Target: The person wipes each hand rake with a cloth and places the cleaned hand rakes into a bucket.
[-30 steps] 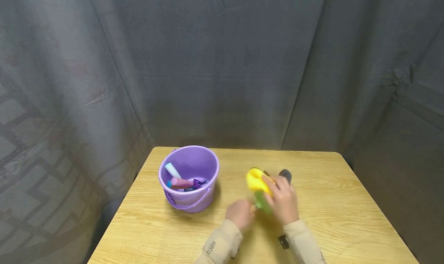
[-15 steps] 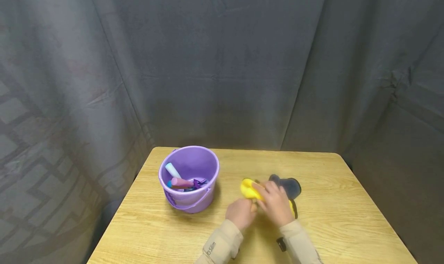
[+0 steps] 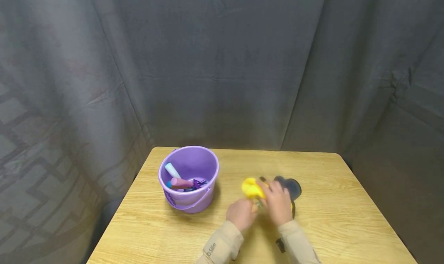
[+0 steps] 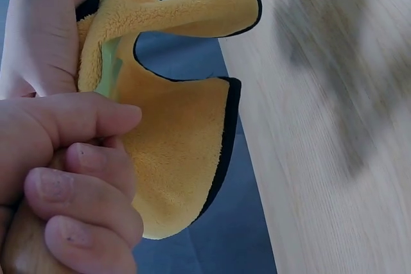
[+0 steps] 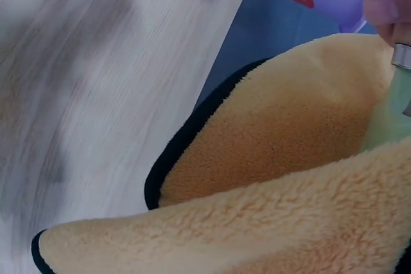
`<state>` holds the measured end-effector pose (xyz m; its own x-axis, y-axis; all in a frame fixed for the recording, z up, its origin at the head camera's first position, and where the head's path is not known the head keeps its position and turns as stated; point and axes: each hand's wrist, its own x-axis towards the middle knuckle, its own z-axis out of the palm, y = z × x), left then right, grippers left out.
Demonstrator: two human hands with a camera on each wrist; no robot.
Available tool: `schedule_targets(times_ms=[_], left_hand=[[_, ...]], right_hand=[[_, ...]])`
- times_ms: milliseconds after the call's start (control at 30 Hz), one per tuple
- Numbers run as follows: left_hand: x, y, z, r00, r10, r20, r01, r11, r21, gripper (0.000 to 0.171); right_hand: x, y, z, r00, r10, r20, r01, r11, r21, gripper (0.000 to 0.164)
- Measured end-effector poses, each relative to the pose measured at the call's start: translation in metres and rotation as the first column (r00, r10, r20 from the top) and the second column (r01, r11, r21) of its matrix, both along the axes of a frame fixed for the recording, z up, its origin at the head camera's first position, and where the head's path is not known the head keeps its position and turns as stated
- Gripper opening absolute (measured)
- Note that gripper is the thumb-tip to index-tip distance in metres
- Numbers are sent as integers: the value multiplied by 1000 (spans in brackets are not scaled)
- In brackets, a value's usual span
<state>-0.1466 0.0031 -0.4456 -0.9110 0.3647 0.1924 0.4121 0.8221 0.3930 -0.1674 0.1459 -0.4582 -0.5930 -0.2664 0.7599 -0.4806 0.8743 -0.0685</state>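
Note:
My left hand grips the wooden handle of a small tool that looks like a trowel. Its green head joins the handle at a metal ferrule. A fluffy yellow cloth, edged in black, is folded around that head. In the head view my right hand holds the cloth from the right side, just beyond the left hand. Part of the cloth's dark grey side sticks out past the right fingers. Most of the green head is hidden inside the folds.
A purple bucket stands on the wooden table left of the hands. In it lie several handled things, among them a pink handle, a pale blue handle and a purple piece. A grey curtain hangs behind the table.
The right hand and the cloth have shifted slightly toward me and over the tool's green head, which showed more one second ago. The left hand has kept its grip in nearly the same place.

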Motion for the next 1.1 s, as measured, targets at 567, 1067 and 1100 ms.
schedule_targets(times_ms=[567,1067,1100], left_hand=[[1,1,-3,1000,-4,7,5,1000,-16,33],[2,1,-2,1000,0,29,1,1000,-27,25],[2,1,-2,1000,0,31,1,1000,-28,24]], right_hand=[[-7,22,2,986,-155,60,163,968,-190,53],[-11,36,-1,959,-274,66,281,910,-305,43],[-11,37,0,956,-283,80,294,904,-311,42]])
